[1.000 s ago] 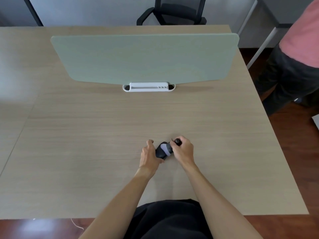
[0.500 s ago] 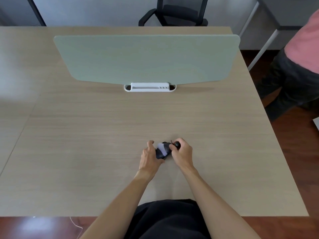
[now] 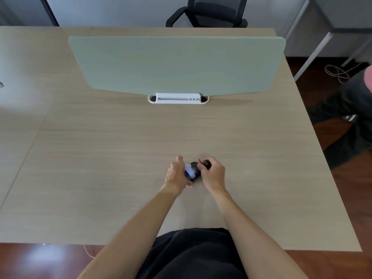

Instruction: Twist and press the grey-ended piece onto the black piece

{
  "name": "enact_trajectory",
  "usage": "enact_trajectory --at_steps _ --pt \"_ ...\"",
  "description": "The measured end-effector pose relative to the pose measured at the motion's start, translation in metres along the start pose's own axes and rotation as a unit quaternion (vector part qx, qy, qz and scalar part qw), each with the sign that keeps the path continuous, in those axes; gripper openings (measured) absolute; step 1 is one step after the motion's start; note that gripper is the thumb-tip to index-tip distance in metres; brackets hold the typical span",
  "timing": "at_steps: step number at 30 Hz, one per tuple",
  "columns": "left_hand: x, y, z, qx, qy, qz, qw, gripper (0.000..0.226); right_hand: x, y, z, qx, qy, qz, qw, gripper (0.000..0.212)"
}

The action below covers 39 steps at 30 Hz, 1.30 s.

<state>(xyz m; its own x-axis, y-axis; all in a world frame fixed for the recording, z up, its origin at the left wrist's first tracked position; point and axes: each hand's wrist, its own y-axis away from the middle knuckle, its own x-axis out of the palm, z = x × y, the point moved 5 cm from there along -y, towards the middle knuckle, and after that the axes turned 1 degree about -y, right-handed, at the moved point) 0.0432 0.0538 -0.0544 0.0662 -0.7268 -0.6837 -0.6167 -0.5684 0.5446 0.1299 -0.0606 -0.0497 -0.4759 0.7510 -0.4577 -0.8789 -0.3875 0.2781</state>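
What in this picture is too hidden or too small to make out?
Head view only:
- Small dark object: too small and blurred to identify; left hand and right hand cover its sides.
- Person standing at right: cut off by the frame edge.
- Office chair: lower part hidden behind the table.

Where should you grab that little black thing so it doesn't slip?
Probably by its rounded middle, from both sides. The small black object lies low on the table, bulging in the middle with a narrower knob end pointing away. The left hand cups the body from the left; the right hand pinches the knob end from the right. That two-sided grip looks steady.
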Motion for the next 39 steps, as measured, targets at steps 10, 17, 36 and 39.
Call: enact_trajectory --at_steps 10,17,36,39 --pt "0.000 0.000 -0.001 0.004 0.005 -0.006 1.000 0.088 0.010 -0.009 0.006 -0.010 0.017 0.083 0.996 0.008" --pt "0.002 0.000 0.001 -0.007 0.000 -0.001 1.000 0.089 -0.013 -0.036 0.021 -0.071 0.088 0.013 0.993 0.009" --pt "0.007 0.001 0.008 0.068 0.030 -0.036 0.997 0.098 -0.005 -0.008 -0.003 -0.035 0.043 0.096 0.994 0.008" --pt "0.005 0.001 0.014 0.062 0.038 -0.028 0.997 0.100 -0.024 -0.008 -0.024 -0.016 0.052 -0.003 0.999 0.014"
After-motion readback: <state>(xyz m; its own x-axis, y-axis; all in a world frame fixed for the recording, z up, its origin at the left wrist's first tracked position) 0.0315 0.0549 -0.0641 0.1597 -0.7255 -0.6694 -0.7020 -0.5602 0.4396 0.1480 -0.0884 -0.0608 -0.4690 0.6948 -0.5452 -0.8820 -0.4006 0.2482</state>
